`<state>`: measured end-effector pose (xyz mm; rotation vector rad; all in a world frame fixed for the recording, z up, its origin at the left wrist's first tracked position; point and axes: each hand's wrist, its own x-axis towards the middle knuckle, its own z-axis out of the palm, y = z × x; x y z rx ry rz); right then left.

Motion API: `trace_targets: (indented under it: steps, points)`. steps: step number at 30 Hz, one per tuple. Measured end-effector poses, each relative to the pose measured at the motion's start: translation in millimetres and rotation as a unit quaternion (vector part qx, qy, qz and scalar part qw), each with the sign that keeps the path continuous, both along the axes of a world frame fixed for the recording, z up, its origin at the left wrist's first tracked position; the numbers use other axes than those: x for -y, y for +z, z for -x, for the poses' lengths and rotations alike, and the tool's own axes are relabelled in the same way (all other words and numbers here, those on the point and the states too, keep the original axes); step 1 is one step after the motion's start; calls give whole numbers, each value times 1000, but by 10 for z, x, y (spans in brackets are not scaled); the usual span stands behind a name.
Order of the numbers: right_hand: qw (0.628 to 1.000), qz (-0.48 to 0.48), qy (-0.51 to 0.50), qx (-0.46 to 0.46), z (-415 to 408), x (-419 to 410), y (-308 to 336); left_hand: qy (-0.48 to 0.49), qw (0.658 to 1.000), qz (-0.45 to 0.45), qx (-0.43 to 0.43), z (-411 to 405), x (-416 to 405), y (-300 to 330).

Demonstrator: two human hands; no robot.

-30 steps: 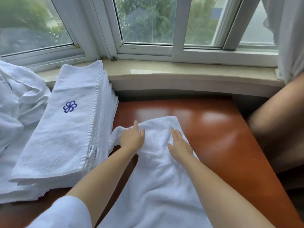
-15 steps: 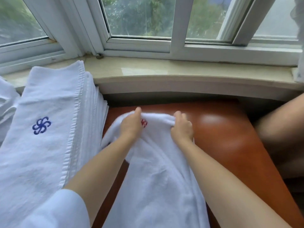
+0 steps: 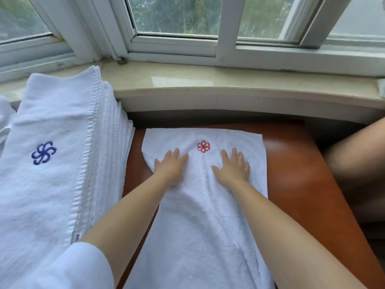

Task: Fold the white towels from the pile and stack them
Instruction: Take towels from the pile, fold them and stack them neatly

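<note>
Fingers of our left hand lie straight and spread, flat on the white towel; those of our right hand do the same, so both hands press the cloth and grasp nothing. We have the towel laid out on the reddish-brown bench, its far edge square to the window sill and its near length running toward us between our forearms. A small red flower emblem sits just beyond and between our hands.

We judge this to be the smoothing step, with the far end flattened before a fold. Next we would need to take hold of an edge or both corners and bring one part over the other, keeping the edges aligned; the left far corner looks slightly rounded and may want straightening first.

To our left stands the stack of folded towels, tall and many-layered, its top towel bearing a blue flower emblem and a ribbed woven border. The terry is soft, nubbly and limp, wrinkling into shallow ridges near our wrists, while the bench is smooth, glossy and reflects the window light.
</note>
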<state>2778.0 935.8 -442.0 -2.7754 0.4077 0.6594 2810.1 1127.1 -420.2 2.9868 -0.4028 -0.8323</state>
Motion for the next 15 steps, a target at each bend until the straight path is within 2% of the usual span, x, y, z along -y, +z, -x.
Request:
trace_targets:
  steps: [3, 5, 6, 10, 12, 15]
  points:
    - [1000, 5, -5, -1, -3, 5, 27, -46, 994, -97, 29, 2, -114, 56]
    - [999, 17, -9, 51, 30, -18, 53, -45, 988, -133, 57, 59, -174, 57]
    - [996, 19, -1, 88, 52, -40, 55, -39, 989, -124, 76, 86, -180, 54]
    - [985, -36, 35, 166, 7, -154, 74, -75, 986, -5, 150, 108, -51, 11]
    - [980, -78, 20, 181, -108, -183, 106, -92, 987, 56, 124, 63, 45, -27]
    - [977, -99, -21, 190, -315, -176, 117, 7, 986, 144, 81, -89, 127, -60]
